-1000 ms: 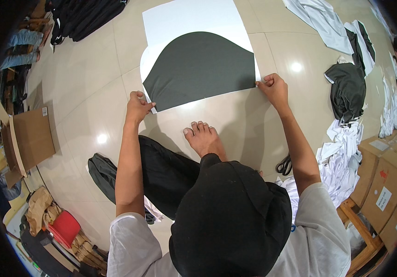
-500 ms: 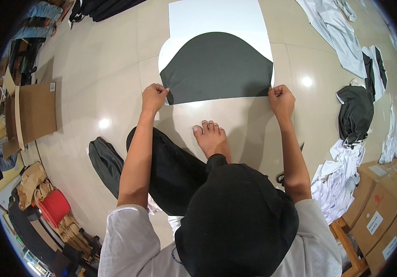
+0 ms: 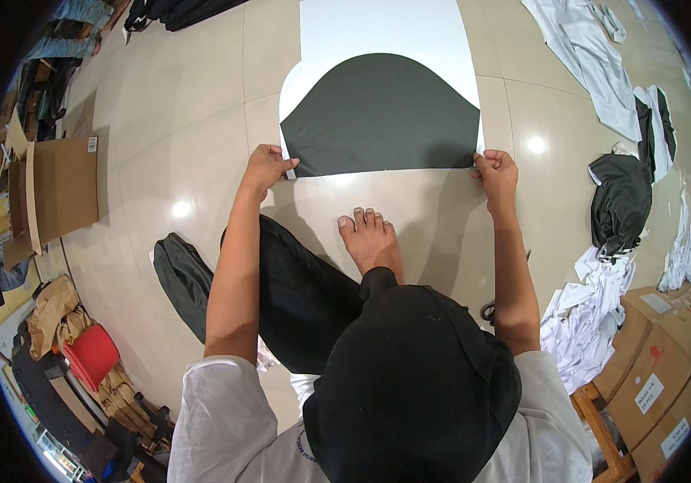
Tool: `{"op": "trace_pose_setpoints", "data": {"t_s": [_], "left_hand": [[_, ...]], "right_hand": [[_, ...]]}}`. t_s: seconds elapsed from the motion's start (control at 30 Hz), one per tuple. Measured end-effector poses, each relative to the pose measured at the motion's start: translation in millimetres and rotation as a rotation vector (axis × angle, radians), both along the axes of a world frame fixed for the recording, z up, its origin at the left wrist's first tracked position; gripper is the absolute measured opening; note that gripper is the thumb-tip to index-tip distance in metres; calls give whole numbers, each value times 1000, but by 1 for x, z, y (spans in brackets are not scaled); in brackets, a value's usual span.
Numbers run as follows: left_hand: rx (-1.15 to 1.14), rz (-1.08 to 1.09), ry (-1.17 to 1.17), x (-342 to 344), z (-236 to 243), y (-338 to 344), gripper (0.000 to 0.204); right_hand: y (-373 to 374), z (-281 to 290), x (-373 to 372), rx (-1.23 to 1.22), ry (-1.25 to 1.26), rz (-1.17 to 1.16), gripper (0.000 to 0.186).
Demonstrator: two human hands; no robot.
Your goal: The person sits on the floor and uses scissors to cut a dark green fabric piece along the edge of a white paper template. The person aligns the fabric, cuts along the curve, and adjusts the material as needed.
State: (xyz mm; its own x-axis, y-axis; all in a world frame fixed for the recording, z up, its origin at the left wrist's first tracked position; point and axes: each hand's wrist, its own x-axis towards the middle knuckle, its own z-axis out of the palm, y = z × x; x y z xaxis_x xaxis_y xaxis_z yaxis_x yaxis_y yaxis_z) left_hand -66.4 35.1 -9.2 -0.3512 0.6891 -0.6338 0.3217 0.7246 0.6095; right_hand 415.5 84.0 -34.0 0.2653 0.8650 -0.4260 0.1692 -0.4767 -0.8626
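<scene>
A dark grey-green cut fabric piece [image 3: 382, 117] with a domed top edge and a nearly straight lower edge lies spread on a long white sheet [image 3: 386, 28] on the floor. White margins show along its sides and lower edge. My left hand [image 3: 265, 171] pinches the lower left corner, thumb and fingers closed on the edge. At the lower right corner my right hand [image 3: 498, 175] does the same between thumb and forefinger. Whether the white sheet is caught in either pinch is hidden by the fingers. My bare foot [image 3: 371, 241] rests on the floor just below the piece.
Beside my right forearm lie black-handled scissors [image 3: 488, 312], partly hidden. A folded dark fabric bundle [image 3: 180, 278] is at my left. White scraps [image 3: 583, 322], cartons [image 3: 651, 378] and dark garments [image 3: 623, 201] sit to the right. An open cardboard box [image 3: 64, 191] stands at far left.
Both hands stay at the corners with small finger shifts. The fabric's lower left corner has moved slightly up, and a wider white strip shows along its right side.
</scene>
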Motion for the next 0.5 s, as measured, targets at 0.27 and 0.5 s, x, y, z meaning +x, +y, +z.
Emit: {"op": "trace_pose_setpoints", "data": {"t_s": [0.27, 0.5], "left_hand": [[18, 4, 7, -3, -11, -1, 49], [24, 7, 14, -4, -19, -2, 48]], "right_hand": [[0, 0, -1, 7, -12, 4, 30], [0, 1, 0, 4, 3, 3, 29]]}}
